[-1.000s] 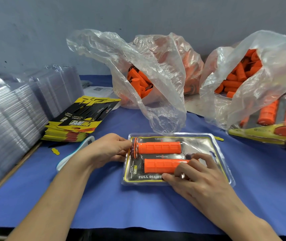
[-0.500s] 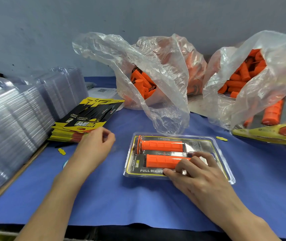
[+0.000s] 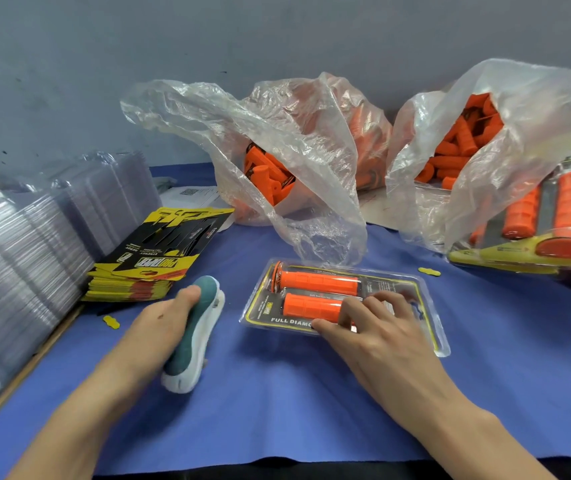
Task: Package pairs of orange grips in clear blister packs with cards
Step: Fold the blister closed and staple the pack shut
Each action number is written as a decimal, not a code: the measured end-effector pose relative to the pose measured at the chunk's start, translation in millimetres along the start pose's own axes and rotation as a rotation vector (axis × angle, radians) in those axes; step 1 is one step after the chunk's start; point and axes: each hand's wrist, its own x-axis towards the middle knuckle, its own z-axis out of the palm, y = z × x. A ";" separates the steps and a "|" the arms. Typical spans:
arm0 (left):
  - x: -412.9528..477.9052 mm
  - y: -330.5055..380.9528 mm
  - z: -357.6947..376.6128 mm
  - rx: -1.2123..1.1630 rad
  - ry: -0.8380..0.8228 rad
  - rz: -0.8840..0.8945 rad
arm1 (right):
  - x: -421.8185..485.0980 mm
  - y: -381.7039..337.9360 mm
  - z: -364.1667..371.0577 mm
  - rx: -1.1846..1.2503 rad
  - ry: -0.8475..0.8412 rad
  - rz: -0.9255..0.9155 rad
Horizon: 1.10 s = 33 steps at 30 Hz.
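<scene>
Under the right hand (image 3: pixel 374 327) lies the blister pack (image 3: pixel 343 303), fingers pressing flat — left grip (image 3: pixel 169 323) clasps a stapler (image 3: pixel 195 337).

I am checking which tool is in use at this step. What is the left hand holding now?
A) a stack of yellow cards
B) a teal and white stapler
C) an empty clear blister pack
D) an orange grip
B: the left hand is closed around the teal and white stapler on the blue cloth, while the right hand presses on the blister pack with the two orange grips.
</scene>
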 end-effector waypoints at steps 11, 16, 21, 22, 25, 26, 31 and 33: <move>-14.0 7.3 36.6 -0.312 -0.467 -0.288 | 8.3 -10.4 5.2 -0.024 -0.100 0.076; -3.7 -0.5 50.0 -0.240 -0.459 -0.230 | 8.0 -12.0 6.5 0.002 -0.146 0.082; -5.3 -5.5 48.7 -0.262 -0.562 -0.198 | 10.2 -11.6 7.0 0.009 -0.160 0.094; -5.6 -5.4 47.7 -0.266 -0.575 -0.190 | 10.1 -11.4 7.0 0.008 -0.164 0.095; -7.5 -2.6 48.3 -0.282 -0.597 -0.164 | 10.5 -12.7 6.2 -0.011 -0.168 0.092; -8.1 -2.8 49.6 -0.285 -0.590 -0.165 | 10.6 -13.3 5.8 -0.016 -0.169 0.094; -15.0 -3.9 57.3 -0.331 -0.528 -0.139 | 9.7 -14.8 5.4 -0.025 -0.155 0.110; -17.9 -0.3 61.3 -0.342 -0.509 -0.130 | 9.9 -14.9 5.8 -0.028 -0.135 0.110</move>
